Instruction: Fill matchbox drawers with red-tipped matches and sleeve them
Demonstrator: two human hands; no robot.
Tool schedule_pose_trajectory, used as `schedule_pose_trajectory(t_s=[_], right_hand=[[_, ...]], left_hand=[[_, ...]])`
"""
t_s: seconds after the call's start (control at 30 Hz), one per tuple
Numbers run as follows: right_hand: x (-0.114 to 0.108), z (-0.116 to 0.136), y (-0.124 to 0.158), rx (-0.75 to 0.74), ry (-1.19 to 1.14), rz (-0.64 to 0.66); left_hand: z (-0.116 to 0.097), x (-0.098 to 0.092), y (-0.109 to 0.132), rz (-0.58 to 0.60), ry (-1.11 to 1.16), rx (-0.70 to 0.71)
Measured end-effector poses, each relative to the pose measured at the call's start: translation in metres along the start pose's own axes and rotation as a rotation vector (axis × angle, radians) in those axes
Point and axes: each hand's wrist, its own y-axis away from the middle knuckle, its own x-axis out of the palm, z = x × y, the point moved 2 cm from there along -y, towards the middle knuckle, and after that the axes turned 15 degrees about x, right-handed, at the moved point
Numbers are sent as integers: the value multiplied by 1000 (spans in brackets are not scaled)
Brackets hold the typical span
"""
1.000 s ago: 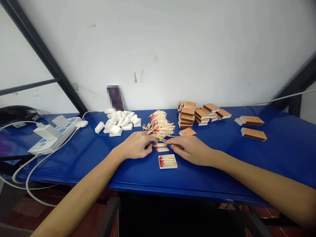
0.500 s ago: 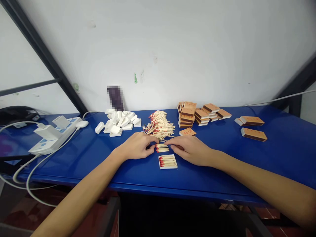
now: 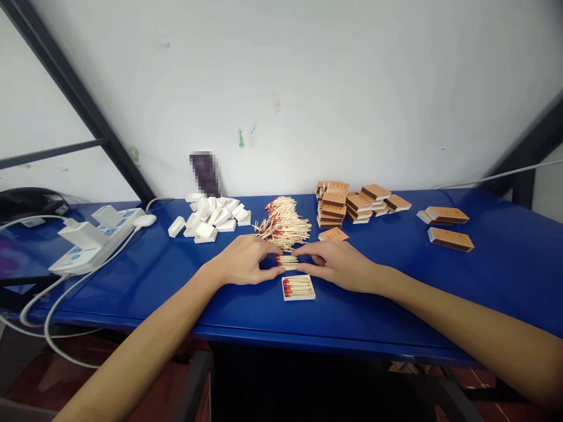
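A small row of red-tipped matches (image 3: 288,262) lies on the blue table, heads to the left. My left hand (image 3: 248,259) has its index finger on the far side of the row and its thumb on the near side, around the head end. At the plain ends my right hand (image 3: 336,264) does likewise, so the row is pinched between both hands. Just in front of it stands a white matchbox tray (image 3: 299,299), with a layer of matches in it, heads left. Beyond my fingers is a large loose heap of matches (image 3: 285,225).
White empty trays (image 3: 215,217) are piled at the back left. Brown matchbox sleeves (image 3: 336,199) are stacked at the back right, and a few matchboxes (image 3: 451,238) lie farther right. A power strip (image 3: 94,252) with cables occupies the left end of the table (image 3: 373,328).
Both thumbs have moved in against the near side of the match row. The row now looks narrower and more compact between my fingers.
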Motion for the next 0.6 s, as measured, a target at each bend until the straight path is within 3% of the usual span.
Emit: schedule_pose_trajectory(t_s=[0.6], right_hand=[[5,-2,-6,31,-113,-10]], left_hand=[[1,8,-4,-29,25,23]])
